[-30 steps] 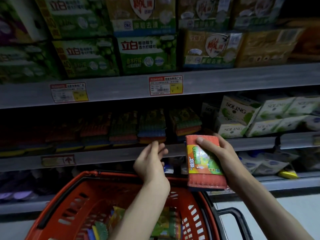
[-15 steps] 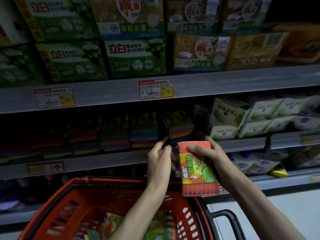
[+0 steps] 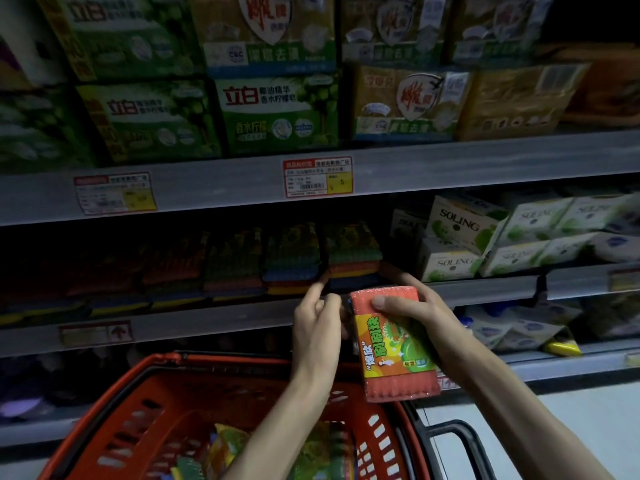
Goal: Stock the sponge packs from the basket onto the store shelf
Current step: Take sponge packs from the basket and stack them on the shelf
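Note:
My right hand (image 3: 420, 322) grips an orange sponge pack (image 3: 393, 344) with a green and yellow label, held upright in front of the middle shelf edge (image 3: 207, 318). My left hand (image 3: 317, 323) is raised just left of the pack, fingers curled, index finger reaching up to the stacked sponge packs (image 3: 349, 254) on the shelf; whether it pinches anything is unclear. Several more sponge packs lie in a row (image 3: 235, 268) along that dark shelf. The red basket (image 3: 114, 403) sits below, with colourful sponge packs (image 3: 221, 448) inside.
White and green soap boxes (image 3: 460, 237) fill the shelf right of the sponges. Green and tan soap multipacks (image 3: 277, 116) stand on the upper shelf, with price tags (image 3: 317, 176) on its rail. Small packets (image 3: 519, 327) lie on the lower right shelf.
Both hands moved up and closer to the shelf. My left hand rose from over the basket to the stacked packs, and its fingers curled. The pack in my right hand came nearer the shelf edge.

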`<state>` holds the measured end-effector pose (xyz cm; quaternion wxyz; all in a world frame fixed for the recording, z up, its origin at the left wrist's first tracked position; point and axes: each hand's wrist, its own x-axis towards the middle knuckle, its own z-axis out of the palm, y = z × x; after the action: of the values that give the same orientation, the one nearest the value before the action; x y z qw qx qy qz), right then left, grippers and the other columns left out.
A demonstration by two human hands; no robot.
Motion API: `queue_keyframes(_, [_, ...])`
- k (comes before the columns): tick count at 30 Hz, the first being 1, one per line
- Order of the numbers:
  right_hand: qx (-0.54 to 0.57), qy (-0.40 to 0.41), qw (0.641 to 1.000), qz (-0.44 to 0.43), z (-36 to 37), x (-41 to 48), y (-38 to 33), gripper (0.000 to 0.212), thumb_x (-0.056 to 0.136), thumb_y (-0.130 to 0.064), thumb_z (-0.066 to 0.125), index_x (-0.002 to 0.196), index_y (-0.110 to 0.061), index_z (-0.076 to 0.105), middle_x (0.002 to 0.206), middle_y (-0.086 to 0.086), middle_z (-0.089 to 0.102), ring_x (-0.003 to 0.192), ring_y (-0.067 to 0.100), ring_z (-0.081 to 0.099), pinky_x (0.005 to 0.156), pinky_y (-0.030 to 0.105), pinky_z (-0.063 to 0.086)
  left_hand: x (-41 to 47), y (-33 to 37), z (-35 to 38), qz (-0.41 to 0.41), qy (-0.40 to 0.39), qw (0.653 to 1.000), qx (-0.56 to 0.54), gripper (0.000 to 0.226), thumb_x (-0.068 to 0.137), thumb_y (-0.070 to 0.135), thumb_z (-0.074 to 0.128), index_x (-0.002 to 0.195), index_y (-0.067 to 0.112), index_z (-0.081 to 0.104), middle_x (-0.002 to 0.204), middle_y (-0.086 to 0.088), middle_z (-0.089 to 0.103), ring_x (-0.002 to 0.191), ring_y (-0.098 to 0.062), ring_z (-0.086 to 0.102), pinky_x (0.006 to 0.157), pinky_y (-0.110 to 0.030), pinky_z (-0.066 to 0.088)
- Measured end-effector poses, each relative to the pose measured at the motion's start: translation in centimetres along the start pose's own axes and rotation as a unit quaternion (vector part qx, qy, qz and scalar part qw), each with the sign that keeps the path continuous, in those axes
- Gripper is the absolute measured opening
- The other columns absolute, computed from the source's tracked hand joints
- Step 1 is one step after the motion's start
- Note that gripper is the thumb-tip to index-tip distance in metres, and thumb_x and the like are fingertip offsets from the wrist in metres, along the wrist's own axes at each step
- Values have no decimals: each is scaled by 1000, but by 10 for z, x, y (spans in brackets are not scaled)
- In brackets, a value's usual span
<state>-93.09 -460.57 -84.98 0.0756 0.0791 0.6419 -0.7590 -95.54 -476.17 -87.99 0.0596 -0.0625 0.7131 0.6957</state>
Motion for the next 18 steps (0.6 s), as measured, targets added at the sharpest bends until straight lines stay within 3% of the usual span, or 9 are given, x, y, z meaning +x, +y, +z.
queue_keyframes(4, [-7,-7,1000,3,1,1,2,56,68,-24,78,120,-20,57,81,10,75,67,24,73,58,30,58,-4,6,0,-4,12,1000,-6,48,105,27,47,153,27,43,75,6,66,71,-6,64,78,-33,51])
queue_keyframes(7, [-11,-6,1000,7,-1,0,2,52,67,-26,78,115,-23,57,80,8,76,67,23,74,58,30,58,-7,8,0,-6,12,1000,0,47,105,29,47,152,27,44,69,8,67,65,4,66,84,-35,54])
queue_keyframes(12, [-9,-7,1000,11,0,-3,0,43,66,-25,75,103,-36,57,77,7,77,65,21,73,57,29,60,-12,11,1,-5,22,1000,-7,47,106,25,48,152,25,44,72,6,67,60,9,63,71,-22,48])
queue_keyframes(15, [-13,-9,1000,9,-1,-3,0,44,65,-26,76,101,-40,55,79,6,78,67,22,74,59,29,61,-15,12,0,-4,15,1000,-12,48,106,23,49,154,23,41,73,8,64,59,14,62,60,-6,45])
queue_keyframes(18, [-20,-9,1000,4,-2,-1,1,51,65,-26,78,111,-33,57,83,8,79,69,24,75,60,29,60,-13,12,-1,-6,24,1000,-12,46,106,22,50,151,24,45,78,4,68,63,11,64,57,-5,44])
